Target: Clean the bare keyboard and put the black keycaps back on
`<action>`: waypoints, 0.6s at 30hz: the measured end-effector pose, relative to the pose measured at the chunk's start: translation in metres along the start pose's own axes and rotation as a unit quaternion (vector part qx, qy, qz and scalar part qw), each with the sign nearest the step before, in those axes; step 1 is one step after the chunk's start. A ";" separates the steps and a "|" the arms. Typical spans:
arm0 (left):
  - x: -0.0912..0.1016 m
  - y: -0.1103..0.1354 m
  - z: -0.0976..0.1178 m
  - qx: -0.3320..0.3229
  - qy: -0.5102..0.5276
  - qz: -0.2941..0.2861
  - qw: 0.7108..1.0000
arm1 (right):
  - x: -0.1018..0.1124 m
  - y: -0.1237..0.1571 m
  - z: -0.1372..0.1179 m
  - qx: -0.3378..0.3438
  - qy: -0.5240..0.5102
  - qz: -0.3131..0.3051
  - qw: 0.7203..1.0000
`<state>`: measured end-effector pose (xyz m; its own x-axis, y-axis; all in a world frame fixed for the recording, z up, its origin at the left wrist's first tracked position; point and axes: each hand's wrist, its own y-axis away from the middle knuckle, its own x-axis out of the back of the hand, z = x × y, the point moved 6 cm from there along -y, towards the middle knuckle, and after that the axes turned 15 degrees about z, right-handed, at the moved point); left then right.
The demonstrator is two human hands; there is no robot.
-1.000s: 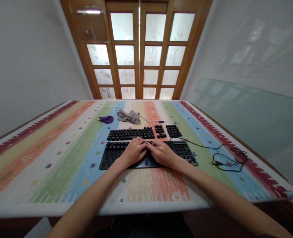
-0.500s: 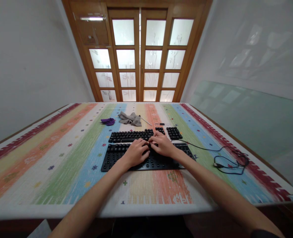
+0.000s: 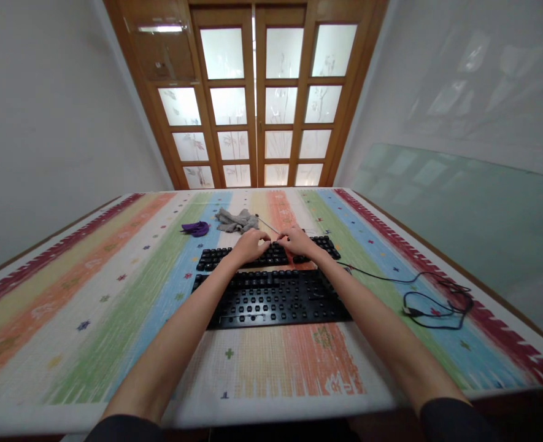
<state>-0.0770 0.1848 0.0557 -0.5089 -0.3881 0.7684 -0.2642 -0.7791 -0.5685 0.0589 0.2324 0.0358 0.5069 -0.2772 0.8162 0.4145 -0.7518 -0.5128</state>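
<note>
Two black keyboards lie on a striped cloth (image 3: 115,294). The near keyboard (image 3: 275,301) sits between my forearms, untouched. Both hands reach over it to the far keyboard (image 3: 213,258). My left hand (image 3: 249,247) and my right hand (image 3: 300,241) rest on its middle keys, fingers curled, fingertips almost meeting. Whatever they pinch is too small to make out. A thin stick (image 3: 267,224) lies just beyond the fingertips.
A grey rag (image 3: 237,221) and a purple object (image 3: 196,228) lie behind the far keyboard. A black cable (image 3: 437,301) coils at the right. A glass pane (image 3: 459,209) leans along the right wall. Wooden glazed doors (image 3: 253,104) stand behind the table.
Both hands left the near keyboard and moved forward onto the far one. The near keyboard now lies closer to me, uncovered.
</note>
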 end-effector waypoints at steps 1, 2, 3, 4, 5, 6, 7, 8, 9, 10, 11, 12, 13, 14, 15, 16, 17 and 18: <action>-0.005 -0.004 -0.002 0.000 -0.005 -0.009 1.000 | -0.003 -0.001 0.001 0.000 0.001 -0.006 1.000; -0.009 -0.008 -0.004 0.000 -0.011 -0.017 1.000 | -0.005 -0.002 0.003 0.000 0.002 -0.012 1.000; -0.013 -0.011 -0.006 0.001 -0.015 -0.025 1.000 | -0.008 -0.003 0.004 -0.001 0.003 -0.017 1.000; -0.017 -0.013 -0.008 0.002 -0.020 -0.032 0.999 | -0.009 -0.004 0.005 -0.003 0.005 -0.021 1.000; -0.020 -0.015 -0.010 0.003 -0.024 -0.039 0.999 | -0.011 -0.005 0.006 -0.005 0.006 -0.024 1.000; -0.023 -0.016 -0.012 0.005 -0.027 -0.044 0.999 | -0.012 -0.005 0.007 -0.008 0.007 -0.027 1.000; -0.025 -0.017 -0.013 0.007 -0.030 -0.049 0.998 | -0.012 -0.006 0.008 -0.011 0.008 -0.030 0.999; -0.027 -0.018 -0.015 0.009 -0.032 -0.053 0.998 | -0.013 -0.007 0.008 -0.013 0.008 -0.032 0.999; -0.029 -0.019 -0.015 0.011 -0.033 -0.056 0.998 | -0.013 -0.007 0.009 -0.015 0.007 -0.035 0.999; -0.030 -0.020 -0.016 0.012 -0.033 -0.058 0.998 | -0.013 -0.008 0.009 -0.018 0.006 -0.038 0.999; -0.031 -0.020 -0.017 0.013 -0.032 -0.061 0.998 | -0.013 -0.008 0.009 -0.019 0.004 -0.041 0.999; -0.032 -0.021 -0.017 0.015 -0.030 -0.063 0.997 | -0.013 -0.009 0.008 -0.021 0.003 -0.044 0.999; -0.033 -0.022 -0.018 0.017 -0.028 -0.064 0.997 | -0.013 -0.010 0.008 -0.022 0.001 -0.047 0.999; -0.034 -0.023 -0.018 0.019 -0.025 -0.066 0.997 | -0.013 -0.010 0.007 -0.023 0.000 -0.049 0.999; -0.035 -0.024 -0.018 0.022 -0.022 -0.067 0.997 | -0.013 -0.011 0.007 -0.024 -0.001 -0.050 0.998; -0.035 -0.025 -0.019 0.025 -0.019 -0.067 0.997 | -0.013 -0.011 0.006 -0.024 -0.002 -0.051 0.998; -0.036 -0.026 -0.019 0.027 -0.015 -0.066 0.997 | -0.013 -0.012 0.006 -0.024 -0.003 -0.051 0.998; -0.036 -0.026 -0.019 0.029 -0.010 -0.066 0.997 | -0.013 -0.013 0.006 -0.024 -0.004 -0.051 0.998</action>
<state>-0.0673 0.2290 0.0371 -0.4555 -0.2901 0.8416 -0.2789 -0.8513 -0.4444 0.0515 0.2488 0.0301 0.4689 -0.1930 0.8619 0.4279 -0.8040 -0.4128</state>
